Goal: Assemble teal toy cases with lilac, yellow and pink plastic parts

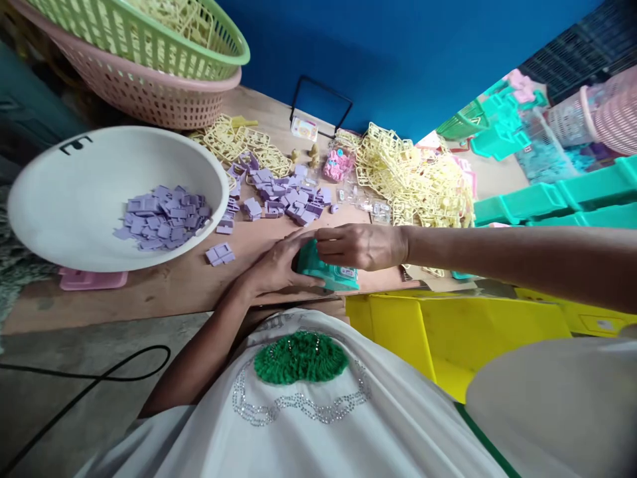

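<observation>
green basket (226, 53) atop pink basket (164, 99) | blue panel (388, 66) | black cable (100, 378) on floor (112, 415)

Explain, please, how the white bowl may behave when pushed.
The white bowl is probably stiff, given its smooth, even curve. The loose purple pieces inside would likely shift. Heaped toward one side, they may make it balance unevenly.
</observation>
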`<state>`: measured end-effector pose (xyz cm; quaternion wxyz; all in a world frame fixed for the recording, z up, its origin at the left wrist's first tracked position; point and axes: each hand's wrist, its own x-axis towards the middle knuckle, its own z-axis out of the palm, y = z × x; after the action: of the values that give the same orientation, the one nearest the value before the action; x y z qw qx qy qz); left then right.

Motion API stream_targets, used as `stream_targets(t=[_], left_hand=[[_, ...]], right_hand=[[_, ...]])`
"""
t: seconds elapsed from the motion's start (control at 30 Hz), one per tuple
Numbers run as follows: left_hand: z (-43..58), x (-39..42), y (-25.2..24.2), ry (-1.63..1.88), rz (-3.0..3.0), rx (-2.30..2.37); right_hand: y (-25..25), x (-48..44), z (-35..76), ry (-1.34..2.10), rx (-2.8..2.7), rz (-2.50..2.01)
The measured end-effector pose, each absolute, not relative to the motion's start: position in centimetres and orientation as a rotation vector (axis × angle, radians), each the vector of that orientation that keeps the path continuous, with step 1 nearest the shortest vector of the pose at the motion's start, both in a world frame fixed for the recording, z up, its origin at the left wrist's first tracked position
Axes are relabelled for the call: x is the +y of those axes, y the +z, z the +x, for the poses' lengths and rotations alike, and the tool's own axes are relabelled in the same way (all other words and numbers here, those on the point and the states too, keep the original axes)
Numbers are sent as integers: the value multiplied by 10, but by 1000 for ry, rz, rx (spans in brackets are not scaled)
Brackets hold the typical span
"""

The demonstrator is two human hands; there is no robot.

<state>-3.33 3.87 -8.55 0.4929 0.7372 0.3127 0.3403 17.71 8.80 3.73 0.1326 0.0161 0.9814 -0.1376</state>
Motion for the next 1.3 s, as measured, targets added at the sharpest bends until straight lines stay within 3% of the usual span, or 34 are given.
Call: stream_targets(t=[0.33,0.5,0.6,0.77,0.97,1.3], left_hand=[[-37,39,-87,832,1789,740],[-33,33,-86,879,1791,783],[-26,28,-84,921,1794,838],[-44,13,-68,918,1929,1015],[-86,-18,-51,1199,1861,1680],[-10,25,-31,957,1637,1217]], right_hand=[[19,83,201,-597,3042,309],[10,42,225,-641,3191,1230],[-6,15,237,-820,2995,1502],[-34,18,245,-966,2981,1492],[-38,42,248,-1038,3131,1274],[-31,45,216,-1133,3319,1491]])
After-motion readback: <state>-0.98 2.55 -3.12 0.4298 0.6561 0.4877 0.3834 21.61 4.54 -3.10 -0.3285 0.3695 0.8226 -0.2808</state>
